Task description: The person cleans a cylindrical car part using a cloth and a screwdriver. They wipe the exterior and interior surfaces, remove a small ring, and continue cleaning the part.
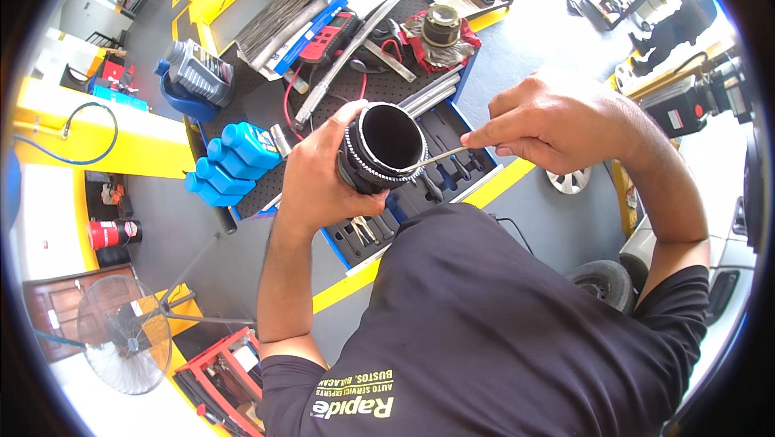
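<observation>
My left hand (319,174) grips a short black rubber hose (383,150) with its open end facing up. A metal band clamp (363,164) circles the hose's rim. My right hand (545,118) pinches the loose end of that metal band (442,156), which sticks out to the right of the hose. Both hands are held above a blue tool cart (367,239) with an open drawer of hand tools.
On the cart top lie blue bottles (234,161), a grey oil jug (198,72), a red meter (327,35), a long metal bar (347,57) and a round part on a red rag (440,33). A fan (121,332) stands lower left; car wheels (601,279) at right.
</observation>
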The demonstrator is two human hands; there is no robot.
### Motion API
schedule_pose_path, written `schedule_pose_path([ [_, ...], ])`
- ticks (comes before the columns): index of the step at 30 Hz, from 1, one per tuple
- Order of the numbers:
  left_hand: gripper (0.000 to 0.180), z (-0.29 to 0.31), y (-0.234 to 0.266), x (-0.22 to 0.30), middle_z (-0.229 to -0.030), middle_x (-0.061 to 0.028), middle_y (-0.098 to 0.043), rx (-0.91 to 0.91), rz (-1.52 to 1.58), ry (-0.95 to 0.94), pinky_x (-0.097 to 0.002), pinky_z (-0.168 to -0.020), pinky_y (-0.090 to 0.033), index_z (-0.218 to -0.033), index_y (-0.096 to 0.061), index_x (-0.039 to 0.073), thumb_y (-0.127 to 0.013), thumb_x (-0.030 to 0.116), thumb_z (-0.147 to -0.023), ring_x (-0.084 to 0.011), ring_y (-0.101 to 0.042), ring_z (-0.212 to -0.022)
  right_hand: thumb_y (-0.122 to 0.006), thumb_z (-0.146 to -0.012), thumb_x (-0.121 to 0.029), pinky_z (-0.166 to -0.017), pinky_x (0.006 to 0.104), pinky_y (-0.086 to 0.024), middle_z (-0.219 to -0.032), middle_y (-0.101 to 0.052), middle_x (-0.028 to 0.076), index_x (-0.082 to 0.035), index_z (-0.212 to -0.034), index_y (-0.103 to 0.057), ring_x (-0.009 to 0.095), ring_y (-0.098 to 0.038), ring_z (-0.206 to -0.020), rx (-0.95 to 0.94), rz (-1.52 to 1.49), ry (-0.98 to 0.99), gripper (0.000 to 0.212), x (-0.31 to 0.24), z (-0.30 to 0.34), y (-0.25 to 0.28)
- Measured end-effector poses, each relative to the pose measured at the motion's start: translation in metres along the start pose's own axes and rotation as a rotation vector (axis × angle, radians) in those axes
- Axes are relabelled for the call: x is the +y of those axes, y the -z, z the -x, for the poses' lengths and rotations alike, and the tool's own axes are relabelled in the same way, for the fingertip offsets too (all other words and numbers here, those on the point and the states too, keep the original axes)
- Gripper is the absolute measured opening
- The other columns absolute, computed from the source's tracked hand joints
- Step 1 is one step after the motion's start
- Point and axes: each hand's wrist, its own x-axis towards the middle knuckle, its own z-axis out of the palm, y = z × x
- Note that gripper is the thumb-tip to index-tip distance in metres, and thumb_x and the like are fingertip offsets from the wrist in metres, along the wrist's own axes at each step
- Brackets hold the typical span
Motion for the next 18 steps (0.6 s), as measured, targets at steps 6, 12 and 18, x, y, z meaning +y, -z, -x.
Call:
schedule_pose_path([
  [6, 0.100, 0.003, 0.003, -0.009, -0.123, -0.0179, -0.077, -0.081, 0.152, 0.100, -0.0461, -0.099, -0.061, -0.148, -0.057, 0.008, -0.097, 0.026, -0.058, -0.0395, -0.077, -0.112, -0.076, -0.092, 0.003, -0.071, 0.0408, -0.058, -0.089, -0.075, 0.012, -0.005, -0.128, -0.080, 0.030, -0.075, -0.077, 0.056, -0.076, -0.017, 0.037, 0.014, -0.003, -0.027],
  [12, 0.099, 0.003, 0.010, -0.002, -0.120, -0.0170, -0.078, -0.050, -0.069, 0.196, -0.0460, -0.095, -0.063, -0.148, -0.058, 0.013, -0.095, 0.026, -0.057, -0.0387, -0.077, -0.109, -0.074, -0.096, -0.004, -0.069, 0.0450, -0.059, -0.086, -0.073, 0.012, -0.008, -0.136, -0.077, 0.032, -0.074, -0.076, 0.062, 0.083, -0.182, 0.040, -0.006, 0.004, -0.045],
  [18, 0.097, -0.001, 0.007, -0.002, -0.120, -0.0171, -0.078, -0.038, 0.052, 0.216, -0.0449, -0.095, -0.063, -0.147, -0.058, 0.011, -0.095, 0.025, -0.058, -0.0370, -0.078, -0.110, -0.074, -0.100, -0.005, -0.073, 0.0454, -0.056, -0.088, -0.074, 0.015, -0.008, -0.141, -0.075, 0.032, -0.072, -0.077, 0.143, -0.270, -0.191, 0.041, 0.016, 0.014, -0.074],
])
